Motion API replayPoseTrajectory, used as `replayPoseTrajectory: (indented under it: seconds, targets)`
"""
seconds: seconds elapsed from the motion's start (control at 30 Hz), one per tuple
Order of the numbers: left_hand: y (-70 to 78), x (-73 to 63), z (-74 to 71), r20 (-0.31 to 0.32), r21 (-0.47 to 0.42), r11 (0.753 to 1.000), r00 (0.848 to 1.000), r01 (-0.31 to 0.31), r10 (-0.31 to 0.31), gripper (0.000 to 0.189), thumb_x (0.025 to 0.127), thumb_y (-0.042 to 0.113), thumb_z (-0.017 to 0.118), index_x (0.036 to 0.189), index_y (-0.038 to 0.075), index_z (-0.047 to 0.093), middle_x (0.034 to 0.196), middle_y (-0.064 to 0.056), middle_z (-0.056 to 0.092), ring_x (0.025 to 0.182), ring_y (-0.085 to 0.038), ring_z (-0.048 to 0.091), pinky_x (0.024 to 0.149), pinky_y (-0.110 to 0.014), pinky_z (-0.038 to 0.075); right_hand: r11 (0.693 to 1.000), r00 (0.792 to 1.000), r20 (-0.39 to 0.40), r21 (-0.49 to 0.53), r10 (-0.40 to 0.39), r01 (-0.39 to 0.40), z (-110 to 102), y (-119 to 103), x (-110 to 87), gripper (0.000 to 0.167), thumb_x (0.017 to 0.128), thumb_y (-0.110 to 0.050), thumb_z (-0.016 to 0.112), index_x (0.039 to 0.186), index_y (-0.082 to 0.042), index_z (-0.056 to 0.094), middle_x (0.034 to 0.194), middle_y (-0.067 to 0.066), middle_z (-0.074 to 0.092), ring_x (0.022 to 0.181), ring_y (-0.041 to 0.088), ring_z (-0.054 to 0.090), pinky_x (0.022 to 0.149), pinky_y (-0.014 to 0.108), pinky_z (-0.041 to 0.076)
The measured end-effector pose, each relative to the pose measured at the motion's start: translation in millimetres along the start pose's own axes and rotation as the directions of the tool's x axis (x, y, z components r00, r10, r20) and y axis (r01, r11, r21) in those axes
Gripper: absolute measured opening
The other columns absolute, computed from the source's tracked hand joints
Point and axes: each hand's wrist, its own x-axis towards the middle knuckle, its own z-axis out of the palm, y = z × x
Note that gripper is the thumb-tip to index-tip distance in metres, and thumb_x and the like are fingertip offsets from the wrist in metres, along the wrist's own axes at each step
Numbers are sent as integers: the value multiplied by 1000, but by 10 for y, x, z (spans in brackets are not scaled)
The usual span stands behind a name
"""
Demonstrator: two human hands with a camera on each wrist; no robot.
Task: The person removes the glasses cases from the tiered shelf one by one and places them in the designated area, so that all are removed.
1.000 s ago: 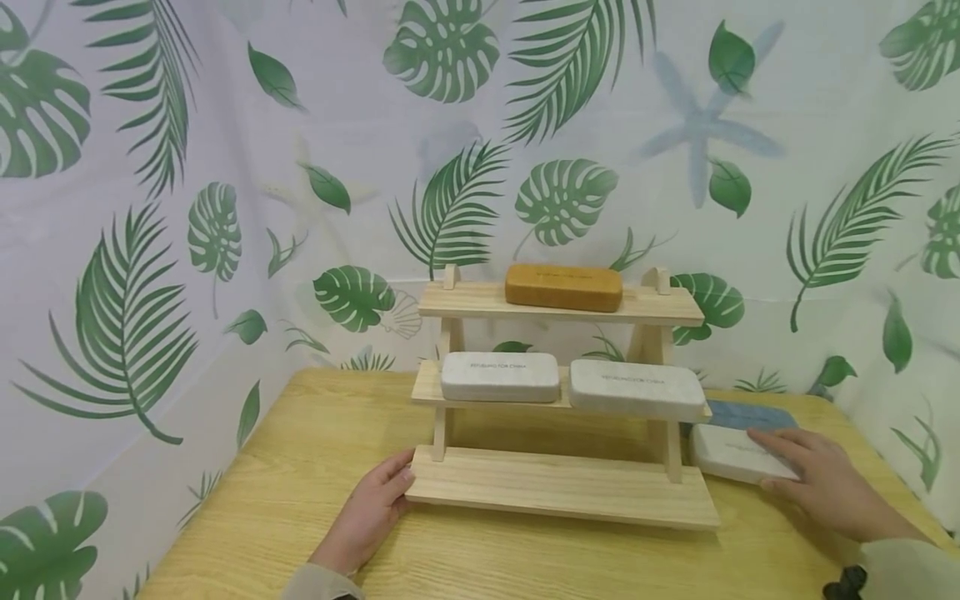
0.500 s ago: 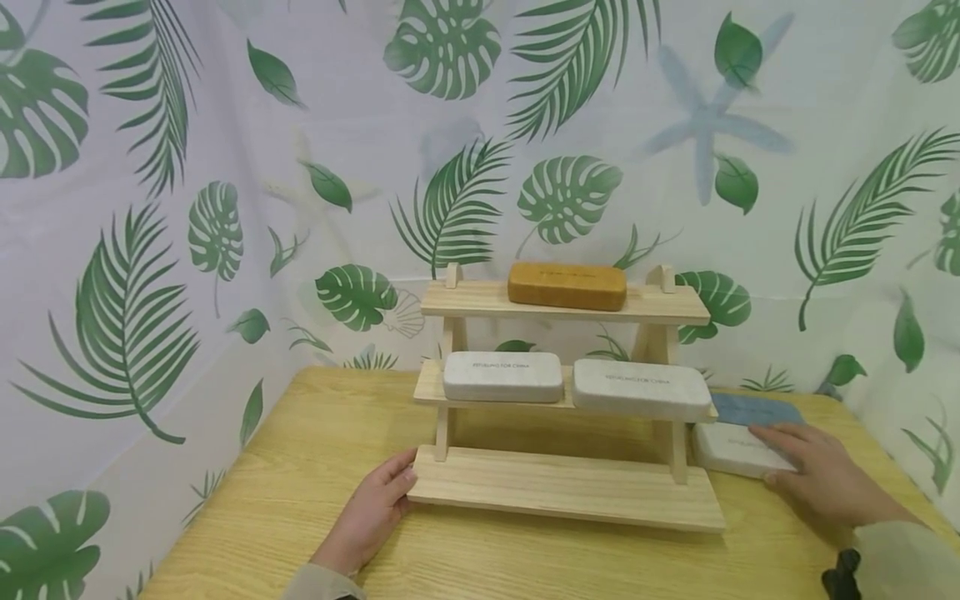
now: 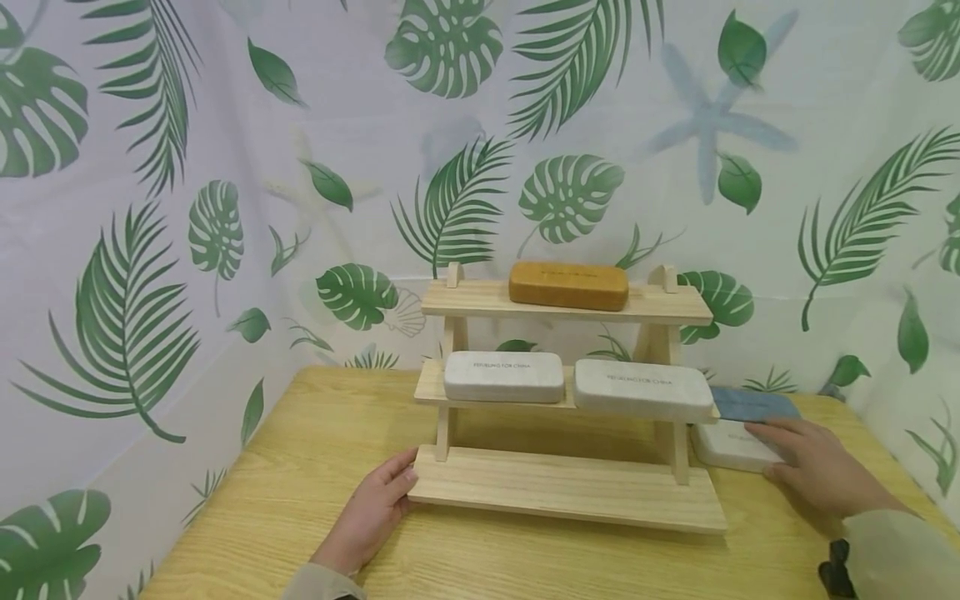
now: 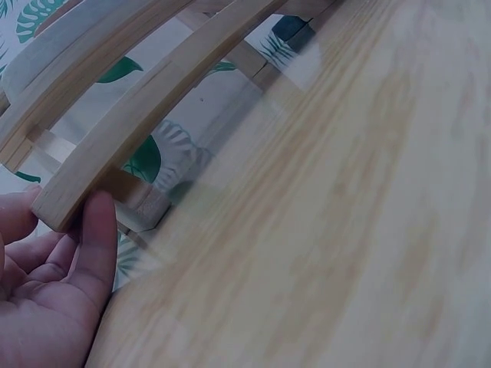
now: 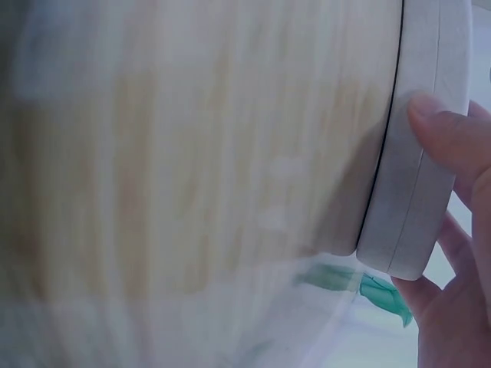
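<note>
A: What's the biggest thing here?

B: The wooden table (image 3: 285,500), set against a leaf-print backdrop (image 3: 150,208). On its middle stands a three-tier wooden rack (image 3: 562,492), with the lowest shelf nearest and bare.

A: And what sits on the rack?

B: Two grey cases side by side on the middle shelf, the left grey case (image 3: 503,376) and the right grey case (image 3: 643,389). A brown case (image 3: 568,285) lies on the top shelf, right of centre.

A: Where are the hands?

B: The left hand (image 3: 372,510) rests on the table at the near left corner of the rack. In the left wrist view its thumb and fingers (image 4: 98,230) pinch the end of the bottom shelf board.

A: And the other?

B: The right hand (image 3: 813,467) lies to the right of the rack on a white case (image 3: 726,446), which rests flat on the table just beside the rack's right leg. The fingers lie over its top and the thumb (image 5: 441,126) presses its side edge, so it grips the case. A blue case (image 3: 753,404) lies just behind, on the far side.
</note>
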Motion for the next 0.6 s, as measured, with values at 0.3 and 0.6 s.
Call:
replayPoseTrajectory:
  seconds: [0.3, 0.6]
  targets:
    - [-1, 1, 6, 1, 1, 1000, 1000, -4, 4, 57, 111, 20, 43, 158, -4, 22, 160, -27, 25, 140, -35, 40, 107, -34, 44, 993, 996, 18, -90, 82, -80, -13, -86, -8, 54, 94, -17, 67, 145, -7, 54, 143, 35, 42, 125, 61, 35, 97, 77, 30]
    - [-1, 1, 0, 11, 2, 1000, 1000, -9, 9, 59, 111, 22, 44, 159, -4, 21, 160, -28, 26, 138, -33, 42, 105, -33, 46, 995, 996, -51, -69, 75, -79, -93, -160, 2, 71, 94, -47, 70, 145, -1, 49, 145, 37, 36, 125, 62, 34, 97, 77, 29]
